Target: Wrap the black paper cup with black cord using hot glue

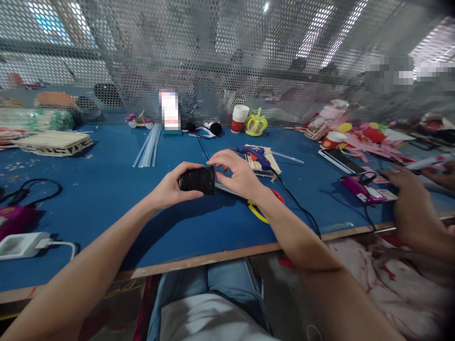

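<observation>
The blue tabletop (106, 189) runs the full width in front of you, wooden edge nearest your lap, perforated metal screen (227, 57) standing along its far side. At far left, a flat frame of pale craft sticks (55, 142) lies on the blue; closer to you on that side, a white charger block (21, 245) with its cable, and a magenta device (14, 220) just beyond it. A bundle of long clear strips (147, 149) lies toward the screen, left of centre. On the right, a co-worker's hand (412, 208) rests on the tabletop edge beside a pink clutter of paper pieces (366, 137) and a dark phone (337, 160). Your left hand (170, 187) pinches a small black block (197, 180), thumb under, fingers over the top, holding it just above the tabletop at centre. Your right hand (238, 177) is spread, fingertips touching the block's right end, nothing clamped in it. Just behind your right hand sits a blue glue gun (256, 154) on a small pile of sticks, its black cord trailing toward you. Under your right wrist, scissors with red and yellow handles (261, 208) lie partly hidden. A red-and-white paper cup (239, 118) and a small yellow crown (256, 124) stand near the screen.
</observation>
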Motion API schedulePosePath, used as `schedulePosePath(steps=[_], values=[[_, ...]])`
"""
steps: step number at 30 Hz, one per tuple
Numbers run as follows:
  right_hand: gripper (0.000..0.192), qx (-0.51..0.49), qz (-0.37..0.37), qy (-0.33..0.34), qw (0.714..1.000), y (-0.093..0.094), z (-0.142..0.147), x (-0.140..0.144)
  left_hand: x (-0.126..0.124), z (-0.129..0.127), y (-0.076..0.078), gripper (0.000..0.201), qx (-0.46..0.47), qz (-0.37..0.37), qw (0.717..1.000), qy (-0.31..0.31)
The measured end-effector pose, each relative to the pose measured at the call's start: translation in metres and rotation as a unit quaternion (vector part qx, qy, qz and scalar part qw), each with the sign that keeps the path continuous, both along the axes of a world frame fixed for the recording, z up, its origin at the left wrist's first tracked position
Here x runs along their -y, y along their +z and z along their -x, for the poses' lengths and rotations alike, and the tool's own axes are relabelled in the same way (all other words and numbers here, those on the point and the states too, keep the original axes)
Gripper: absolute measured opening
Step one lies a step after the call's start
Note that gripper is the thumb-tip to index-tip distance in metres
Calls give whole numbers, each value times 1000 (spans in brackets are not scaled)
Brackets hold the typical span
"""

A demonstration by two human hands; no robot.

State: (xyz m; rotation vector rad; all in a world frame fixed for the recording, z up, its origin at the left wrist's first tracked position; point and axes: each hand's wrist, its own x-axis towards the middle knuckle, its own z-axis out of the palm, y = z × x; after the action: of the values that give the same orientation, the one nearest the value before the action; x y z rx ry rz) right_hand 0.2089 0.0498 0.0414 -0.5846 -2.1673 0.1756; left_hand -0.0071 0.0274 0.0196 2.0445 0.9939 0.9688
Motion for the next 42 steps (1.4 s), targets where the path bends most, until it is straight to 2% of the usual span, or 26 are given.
schedulePosePath(steps=[4,8,10,13,16,19,23,28,30,32,36,39,42], values=[[12,-17,-75,-4,997,-3,1,0,1,-1,1,61,3,14,1000,2],[12,-29,-86,-10,996,-6,2,-2,2,-2,2,61,21,53,998,-2],[12,-26,-68,-21,997,-7,2,-2,1,-2,1,60,36,76,996,-3],[20,-32,3,-49,998,-5,2,-1,-2,-3,-2,54,108,122,987,8],[19,-61,75,-73,993,0,2,3,-4,-5,-4,45,210,183,959,42],[26,-51,114,-56,991,5,3,10,-5,-7,-3,44,260,235,935,60],[20,-15,126,-46,991,4,6,13,-3,-10,0,44,297,259,917,56],[10,-38,115,-49,991,-4,9,10,-1,-12,0,40,325,258,909,42],[6,-52,107,-54,991,-7,11,9,-2,-12,-2,40,317,254,913,41],[4,-59,100,-66,991,-8,12,9,-2,-12,-4,42,280,232,930,51],[6,-35,82,-69,994,-10,14,10,-5,-10,-10,59,113,113,983,92],[7,-19,51,-71,996,-11,15,12,-5,-10,-13,69,41,64,991,114],[8,-25,31,-91,995,-11,16,13,-5,-11,-13,63,51,88,988,114]])
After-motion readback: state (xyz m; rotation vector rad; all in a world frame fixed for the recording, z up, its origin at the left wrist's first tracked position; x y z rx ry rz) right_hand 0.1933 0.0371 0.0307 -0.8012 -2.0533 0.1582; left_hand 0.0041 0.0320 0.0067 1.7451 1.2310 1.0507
